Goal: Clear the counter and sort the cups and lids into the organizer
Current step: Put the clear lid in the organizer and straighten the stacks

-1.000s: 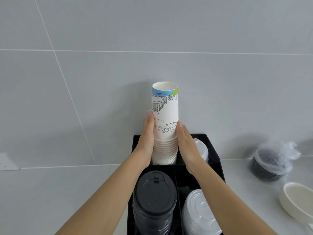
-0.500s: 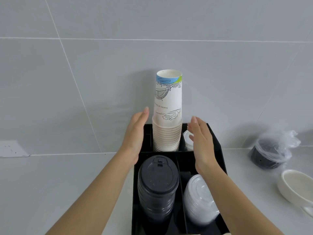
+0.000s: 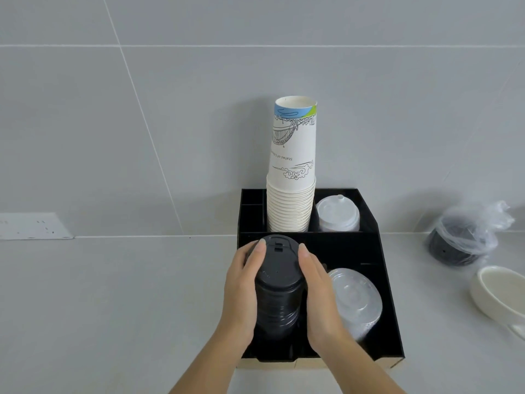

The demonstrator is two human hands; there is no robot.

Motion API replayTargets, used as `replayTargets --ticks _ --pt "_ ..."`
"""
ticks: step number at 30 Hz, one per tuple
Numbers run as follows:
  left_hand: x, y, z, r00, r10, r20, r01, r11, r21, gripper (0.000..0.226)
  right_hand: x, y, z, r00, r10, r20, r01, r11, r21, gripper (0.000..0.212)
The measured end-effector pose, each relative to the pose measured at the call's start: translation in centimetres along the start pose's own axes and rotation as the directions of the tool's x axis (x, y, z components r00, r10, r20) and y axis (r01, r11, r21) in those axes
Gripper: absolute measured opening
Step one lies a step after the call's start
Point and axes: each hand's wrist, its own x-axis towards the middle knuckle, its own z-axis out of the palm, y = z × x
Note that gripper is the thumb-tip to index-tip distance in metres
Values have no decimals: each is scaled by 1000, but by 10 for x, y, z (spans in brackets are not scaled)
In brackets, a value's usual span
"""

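A black organizer stands against the tiled wall. A tall stack of printed paper cups stands upside down in its back compartment, with a stack of white lids in the compartment to its right. A stack of black lids fills the front left compartment. My left hand and my right hand press on that stack from either side, fingers along its sides. A stack of clear lids leans in the front right compartment.
On the counter to the right lie a plastic bag holding black lids and a white bowl. A wall socket plate sits at the left, low on the wall.
Both hands let go of the paper cup stack, drew back toward me and closed around the black lid stack. The view tilted down slightly.
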Motion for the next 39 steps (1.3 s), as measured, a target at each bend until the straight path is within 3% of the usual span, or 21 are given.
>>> replayTargets --ticks 5,11,17,23,27,30,34,39 --pt "0 -5 6 992 -18 -122 13 999 -41 25 2 -1 9 1000 -22 12 22 1000 -9 52" --pt "0 -12 10 974 -61 -220 22 984 -177 23 12 1 11 1000 -2 9 2 998 -55 30" --pt "2 -19 12 978 25 -209 -28 1000 -11 21 9 15 7 997 -5 -72 6 1000 12 19" --pt "0 -21 10 980 49 -191 -47 999 13 21 7 17 6 997 -25 -69 25 1000 0 16" --pt "1 -18 9 985 65 -157 -61 998 34 21 8 14 3 999 -25 -39 25 1000 -2 23" --pt "1 -16 4 989 82 -124 -77 996 46 26 5 8 -3 998 -55 -3 55 997 -46 46" --pt "-2 -6 -1 973 179 -148 -160 978 134 47 0 -8 -19 991 -126 -35 122 987 -105 57" --pt "-12 27 4 917 368 -152 -334 919 208 46 -5 -26 -51 969 -224 -104 206 966 -158 43"
